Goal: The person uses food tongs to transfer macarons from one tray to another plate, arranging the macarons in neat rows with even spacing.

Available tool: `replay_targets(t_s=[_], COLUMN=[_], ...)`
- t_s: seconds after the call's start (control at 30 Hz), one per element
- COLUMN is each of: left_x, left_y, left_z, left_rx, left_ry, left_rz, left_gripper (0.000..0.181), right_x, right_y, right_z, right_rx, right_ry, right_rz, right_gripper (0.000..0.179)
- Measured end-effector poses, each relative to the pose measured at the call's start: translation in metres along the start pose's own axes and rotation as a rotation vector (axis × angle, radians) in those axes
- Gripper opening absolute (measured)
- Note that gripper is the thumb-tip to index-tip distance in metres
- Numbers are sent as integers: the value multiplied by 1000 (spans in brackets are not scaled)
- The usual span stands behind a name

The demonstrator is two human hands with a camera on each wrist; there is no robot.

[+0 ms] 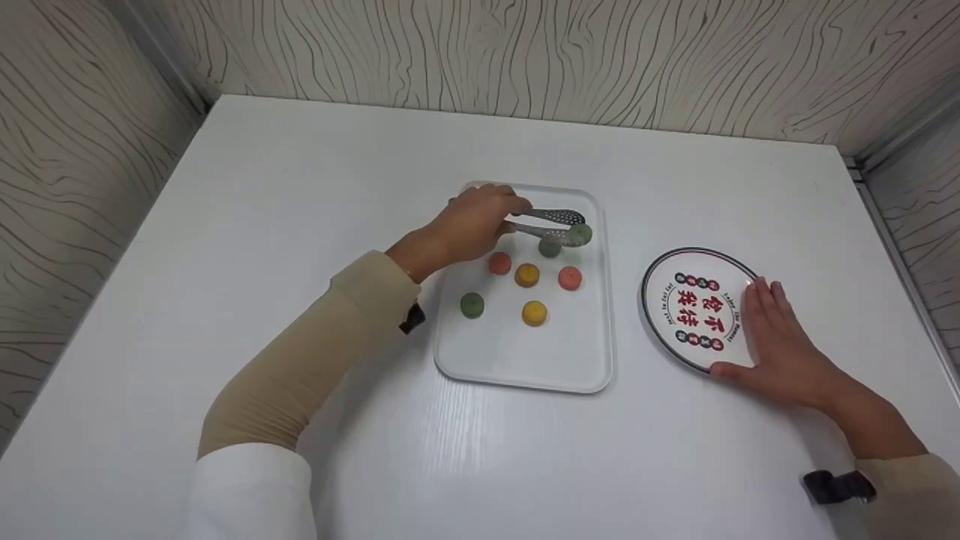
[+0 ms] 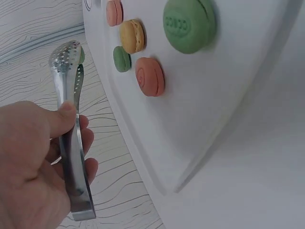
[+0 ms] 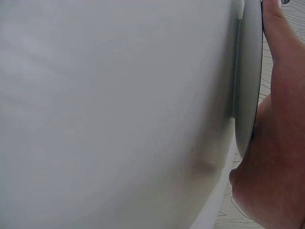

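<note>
My left hand holds perforated metal tongs, thumb on one arm and fingers on the other. At the tongs' tips is a green macaron, mostly hidden behind the metal in the left wrist view. Below the tips, another green macaron lies on the white tray. My right hand rests on the near right rim of a round white plate with red lettering, its fingers straight and thumb spread. In the right wrist view, the hand lies along the plate's edge.
On the tray also lie a pink macaron, another pink macaron, an orange one, a yellow one and a green one. Patterned panels stand behind the white table.
</note>
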State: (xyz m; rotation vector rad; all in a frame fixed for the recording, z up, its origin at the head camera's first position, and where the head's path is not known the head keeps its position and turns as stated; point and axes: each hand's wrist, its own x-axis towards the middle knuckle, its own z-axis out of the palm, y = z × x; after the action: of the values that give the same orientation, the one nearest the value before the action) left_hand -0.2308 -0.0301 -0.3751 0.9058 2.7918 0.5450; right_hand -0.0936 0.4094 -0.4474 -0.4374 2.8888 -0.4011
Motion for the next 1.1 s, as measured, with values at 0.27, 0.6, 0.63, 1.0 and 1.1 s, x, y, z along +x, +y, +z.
replay_targets(t_s=[0.27, 0.6, 0.63, 1.0, 1.1], left_x=[12, 23, 25, 44, 50], left_y=[19, 37, 39, 56, 62], left_z=[2, 7, 7, 15, 18], left_rx=[6, 24, 20, 13, 28], left_ry=[-50, -75, -72, -83, -79], left_rz=[-27, -7, -5, 0, 11], left_gripper=[43, 44, 43, 43, 42], right_x=[1, 1, 1, 0, 1], right_y=[-1, 2, 2, 2, 2], right_z=[0, -1, -1, 0, 0], right_rx=[-8, 5, 8, 12, 8], right_ry=[-3, 4, 5, 9, 10], right_rz=[-12, -7, -10, -9, -19], right_gripper=[126, 126, 126, 125, 125])
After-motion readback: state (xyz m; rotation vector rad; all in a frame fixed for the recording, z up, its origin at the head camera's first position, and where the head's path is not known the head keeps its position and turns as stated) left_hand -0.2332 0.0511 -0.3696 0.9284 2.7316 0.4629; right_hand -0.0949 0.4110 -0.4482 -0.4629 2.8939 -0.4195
